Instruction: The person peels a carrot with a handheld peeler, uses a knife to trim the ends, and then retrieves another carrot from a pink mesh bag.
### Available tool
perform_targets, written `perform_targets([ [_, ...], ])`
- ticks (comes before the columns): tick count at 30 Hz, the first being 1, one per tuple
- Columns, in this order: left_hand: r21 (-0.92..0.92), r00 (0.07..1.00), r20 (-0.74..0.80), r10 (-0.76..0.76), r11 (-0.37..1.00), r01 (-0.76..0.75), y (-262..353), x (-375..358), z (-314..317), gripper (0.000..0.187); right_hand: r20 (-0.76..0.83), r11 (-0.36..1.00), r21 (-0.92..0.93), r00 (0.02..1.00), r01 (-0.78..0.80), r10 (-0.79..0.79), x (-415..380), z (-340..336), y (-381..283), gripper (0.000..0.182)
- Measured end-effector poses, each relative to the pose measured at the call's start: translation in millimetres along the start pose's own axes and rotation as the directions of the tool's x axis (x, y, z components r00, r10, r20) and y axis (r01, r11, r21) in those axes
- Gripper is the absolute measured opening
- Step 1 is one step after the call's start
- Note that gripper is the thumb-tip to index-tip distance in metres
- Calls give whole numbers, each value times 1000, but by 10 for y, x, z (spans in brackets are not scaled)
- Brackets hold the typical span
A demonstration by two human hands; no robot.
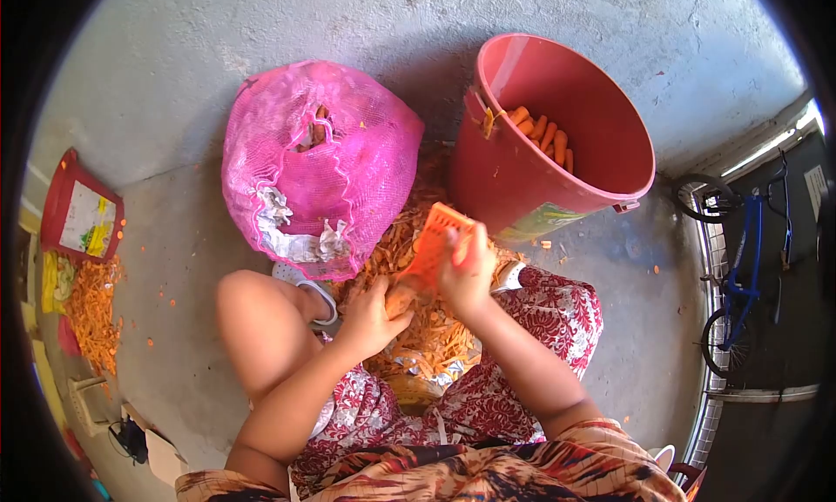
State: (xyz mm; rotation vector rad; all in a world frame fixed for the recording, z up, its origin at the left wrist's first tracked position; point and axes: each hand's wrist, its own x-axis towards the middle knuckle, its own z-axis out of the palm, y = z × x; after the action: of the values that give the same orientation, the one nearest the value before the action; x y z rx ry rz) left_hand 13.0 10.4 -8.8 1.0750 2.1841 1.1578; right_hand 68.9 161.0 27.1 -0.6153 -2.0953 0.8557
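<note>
My left hand [374,317] is closed around a carrot [401,298], part of which its fingers cover. My right hand [467,274] grips an orange plastic peeler [448,227] with a flat, perforated body. The peeler's lower end is close to the carrot; blur hides whether they touch. Beneath both hands, between the legs, lies a heap of orange carrot peelings [435,335]. Beyond them a pink mesh sack [374,167] stands on the left, with crumpled paper at its opening. A large red bucket [522,184] on the right holds several peeled carrots [547,134].
A smaller red bucket [63,208] stands at the far left beside another pile of peelings [94,310]. A blue bicycle [744,249] is at the right. The rough grey wall [418,19] rises behind the sack. Small orange scraps dot the concrete floor [187,345].
</note>
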Motion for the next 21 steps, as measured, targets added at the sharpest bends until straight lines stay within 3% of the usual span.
perform_targets([
  [1,21,1000,-25,11,1000,-10,-20,0,18,43,39,1000,9,999,-3,2,-37,43,-7,26],
  [4,2,999,-22,-43,999,44,26,3,-23,42,-224,990,-25,964,137,-140,158,129,350,12],
  [6,9,998,-12,-63,998,63,42,-28,-47,41,-385,975,-202,923,-98,13,479,-105,583,10],
  [8,64,999,-36,-31,997,33,16,-52,-53,40,-526,965,-168,846,-202,85,671,-320,834,11],
  [12,66,994,-111,-20,997,27,-20,-25,-14,39,-329,997,-40,943,-70,53,455,-252,375,10],
  [13,75,993,-96,-62,995,69,2,0,-9,39,-259,999,-30,965,41,-47,342,-157,278,9],
  [15,124,994,-86,-72,989,82,1,-8,20,39,-26,998,-34,998,61,-62,30,84,299,32],
  [16,163,995,-93,-39,985,53,-19,-15,46,39,-47,991,108,996,79,-75,-21,153,62,10],
  [18,188,996,-83,-12,982,28,-7,-21,46,39,-4,999,-19,999,42,-42,-70,201,100,9],
  [20,159,998,-55,-35,986,44,47,-43,9,39,-68,995,-77,996,-62,57,165,98,462,31],
  [21,157,996,-75,-42,986,54,57,-51,3,40,-222,983,-140,971,-117,84,323,-16,592,25],
])
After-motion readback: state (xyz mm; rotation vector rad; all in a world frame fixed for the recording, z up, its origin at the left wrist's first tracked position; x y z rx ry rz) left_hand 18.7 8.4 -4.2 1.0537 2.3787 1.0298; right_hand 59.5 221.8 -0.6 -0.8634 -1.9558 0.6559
